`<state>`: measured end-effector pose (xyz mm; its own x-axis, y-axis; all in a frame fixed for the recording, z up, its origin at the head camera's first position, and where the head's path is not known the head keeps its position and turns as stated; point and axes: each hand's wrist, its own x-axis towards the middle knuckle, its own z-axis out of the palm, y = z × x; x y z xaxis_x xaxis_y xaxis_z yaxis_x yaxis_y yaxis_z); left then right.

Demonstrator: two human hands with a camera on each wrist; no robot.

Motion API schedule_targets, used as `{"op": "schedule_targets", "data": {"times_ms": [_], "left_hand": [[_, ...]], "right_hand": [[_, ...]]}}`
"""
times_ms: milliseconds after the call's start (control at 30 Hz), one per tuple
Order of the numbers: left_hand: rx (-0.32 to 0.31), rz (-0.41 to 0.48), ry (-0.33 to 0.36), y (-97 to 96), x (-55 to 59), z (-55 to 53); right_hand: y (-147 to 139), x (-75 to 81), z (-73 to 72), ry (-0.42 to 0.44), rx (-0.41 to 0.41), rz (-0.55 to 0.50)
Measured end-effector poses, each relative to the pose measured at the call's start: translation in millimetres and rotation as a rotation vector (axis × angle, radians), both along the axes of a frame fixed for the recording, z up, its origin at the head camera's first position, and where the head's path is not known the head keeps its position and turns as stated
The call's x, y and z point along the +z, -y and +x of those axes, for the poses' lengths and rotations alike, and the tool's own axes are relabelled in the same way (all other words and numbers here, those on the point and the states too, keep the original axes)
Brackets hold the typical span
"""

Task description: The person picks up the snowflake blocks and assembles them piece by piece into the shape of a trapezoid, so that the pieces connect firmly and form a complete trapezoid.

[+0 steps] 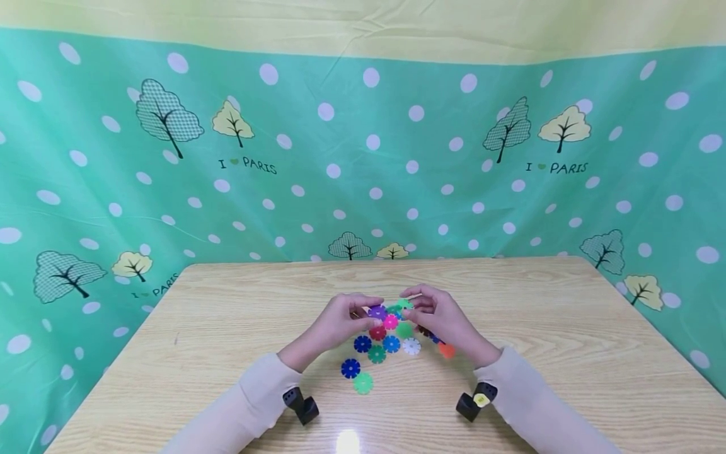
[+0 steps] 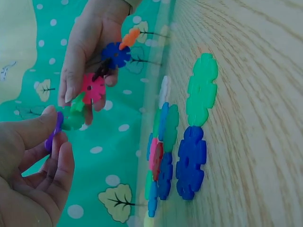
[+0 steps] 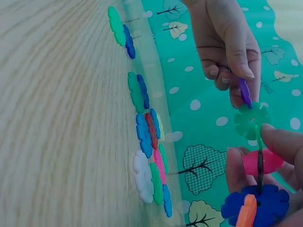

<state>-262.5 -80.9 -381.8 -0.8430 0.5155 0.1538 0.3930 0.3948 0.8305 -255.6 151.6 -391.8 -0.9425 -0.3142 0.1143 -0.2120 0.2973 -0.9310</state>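
Nearest me on the desk, a light green disc lies beside a dark blue disc, with more flat discs just beyond. Above the desk, I have the left hand pinching a purple disc, which meets the end of a chain of discs pinched in the right hand. A dotted cloth hangs behind.
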Motion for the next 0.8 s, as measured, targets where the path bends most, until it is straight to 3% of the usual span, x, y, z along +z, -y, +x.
{"op": "schedule_targets", "data": {"times_ms": [233,400,800], "left_hand": [[0.039,0.034,0.045,-0.7,-0.8,-1.3],[0.027,0.058,0.069,-0.9,-3.2,-2.7],[-0.011,0.050,-0.060,-6.1,-5.5,2.5]], "right_hand": [[2.8,2.2,2.7,-0.027,0.001,0.021],[2.1,2.5,3.2,-0.021,0.005,-0.021],[4.0,0.7,4.8,-0.039,-0.034,-0.101]]}}
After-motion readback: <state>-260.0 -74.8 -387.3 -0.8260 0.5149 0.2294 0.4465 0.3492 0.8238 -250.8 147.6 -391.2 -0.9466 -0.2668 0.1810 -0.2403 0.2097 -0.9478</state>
